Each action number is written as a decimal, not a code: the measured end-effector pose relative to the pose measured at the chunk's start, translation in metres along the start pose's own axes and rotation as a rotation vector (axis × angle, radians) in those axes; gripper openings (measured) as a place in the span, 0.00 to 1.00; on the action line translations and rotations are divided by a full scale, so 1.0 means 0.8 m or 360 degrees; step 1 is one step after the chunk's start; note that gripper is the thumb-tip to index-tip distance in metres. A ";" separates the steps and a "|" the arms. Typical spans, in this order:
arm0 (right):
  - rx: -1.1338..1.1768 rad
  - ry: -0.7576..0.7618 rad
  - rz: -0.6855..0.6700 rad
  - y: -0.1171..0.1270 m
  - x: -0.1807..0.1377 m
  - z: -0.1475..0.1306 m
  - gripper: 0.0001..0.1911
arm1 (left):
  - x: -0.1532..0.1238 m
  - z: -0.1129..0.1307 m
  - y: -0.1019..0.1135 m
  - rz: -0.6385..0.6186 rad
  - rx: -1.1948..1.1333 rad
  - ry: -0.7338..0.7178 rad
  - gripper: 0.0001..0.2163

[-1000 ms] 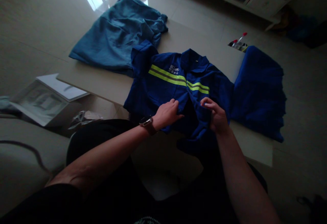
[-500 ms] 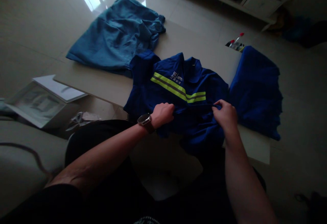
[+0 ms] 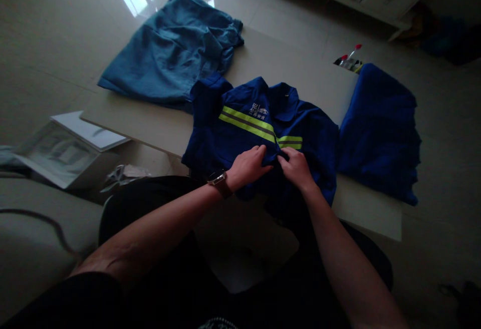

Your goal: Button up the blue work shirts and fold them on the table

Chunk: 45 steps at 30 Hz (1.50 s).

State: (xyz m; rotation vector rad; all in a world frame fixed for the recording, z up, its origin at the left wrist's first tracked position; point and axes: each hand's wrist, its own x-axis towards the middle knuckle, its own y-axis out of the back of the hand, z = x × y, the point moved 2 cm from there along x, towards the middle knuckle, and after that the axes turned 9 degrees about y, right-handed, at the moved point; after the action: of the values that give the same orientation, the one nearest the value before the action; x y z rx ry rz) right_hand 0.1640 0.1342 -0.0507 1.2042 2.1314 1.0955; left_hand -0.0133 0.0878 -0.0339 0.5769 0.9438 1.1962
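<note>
A dark blue work jacket (image 3: pixel 210 141) lies front up on the table, its collar pointing away from me. Across its chest run yellow-green reflective strips, with white lettering above the left one. My left hand (image 3: pixel 248 168), a watch on its wrist, is closed on the jacket's front just below the strip. Close beside it, my right hand (image 3: pixel 296 168) pinches the cloth at the front opening, under the point where the strips meet. The jacket's lower part hangs over the table's near edge, partly hidden by my hands.
Teal-blue folded clothing (image 3: pixel 169 51) lies at the table's far left. A folded blue garment (image 3: pixel 379 136) covers the right end of the pale table (image 3: pixel 293 58). Behind that garment, red-capped bottles (image 3: pixel 351 58) show. A white box (image 3: pixel 67 148) stands at left, below table height.
My right hand has moved left from the jacket's right side to the middle front, close to my left hand. My left hand has shifted slightly right and up.
</note>
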 end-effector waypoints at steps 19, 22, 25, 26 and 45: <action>0.0135 -0.0159 0.0328 0.027 -0.001 -0.011 0.12 | -0.002 0.020 0.007 -0.0004 -0.0228 -0.0159 0.18; 0.0028 -0.0316 0.0434 0.041 -0.003 -0.006 0.12 | -0.004 0.012 0.012 -0.0181 0.0075 -0.0020 0.15; -0.0127 -0.0420 0.0377 0.055 -0.006 0.004 0.15 | -0.005 -0.005 0.016 -0.0341 0.0312 0.0100 0.13; -0.0149 -0.0418 0.0335 0.058 -0.007 0.008 0.14 | -0.005 -0.010 0.017 -0.0403 0.0363 0.0117 0.13; -0.0219 -0.0290 0.0239 0.022 -0.002 -0.002 0.15 | 0.005 0.008 0.001 0.0071 0.0156 -0.0337 0.09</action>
State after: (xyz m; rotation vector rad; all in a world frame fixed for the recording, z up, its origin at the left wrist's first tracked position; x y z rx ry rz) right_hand 0.1721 0.1372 -0.0355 1.3605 1.8240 1.1289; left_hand -0.0079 0.0924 -0.0314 0.7907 0.8155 1.1084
